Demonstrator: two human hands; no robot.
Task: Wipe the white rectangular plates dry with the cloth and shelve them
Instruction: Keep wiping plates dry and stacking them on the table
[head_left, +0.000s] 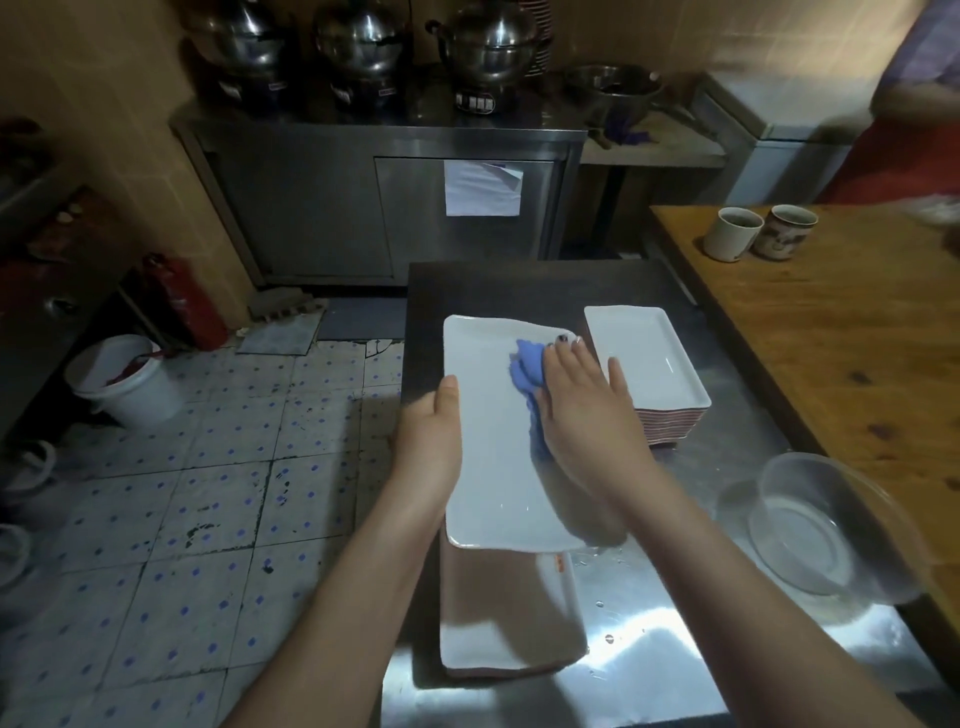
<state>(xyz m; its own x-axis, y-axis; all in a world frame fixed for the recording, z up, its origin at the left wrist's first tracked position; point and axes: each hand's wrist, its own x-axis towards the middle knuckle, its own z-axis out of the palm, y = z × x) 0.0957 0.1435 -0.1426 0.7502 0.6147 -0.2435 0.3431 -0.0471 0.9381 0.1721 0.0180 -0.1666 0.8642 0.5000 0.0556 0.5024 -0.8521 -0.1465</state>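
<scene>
My left hand (430, 441) grips the left edge of a white rectangular plate (493, 467), holding it above the steel counter (675, 597). A blue cloth (527, 387) lies on the plate's upper half, pressed flat under my right hand (584, 410). Directly below the held plate sits a low stack of white plates (504, 623), partly in shadow. To the right, farther back, a taller stack of white rectangular plates (647, 358) stands on the counter, its red-striped edges showing.
A clear glass bowl (815, 525) sits at the counter's right. Two mugs (758, 234) stand on the wooden table (857, 338). A white bucket (122, 379) and red extinguisher (182, 301) are on the tiled floor. A person in red (914, 130) stands at the far right.
</scene>
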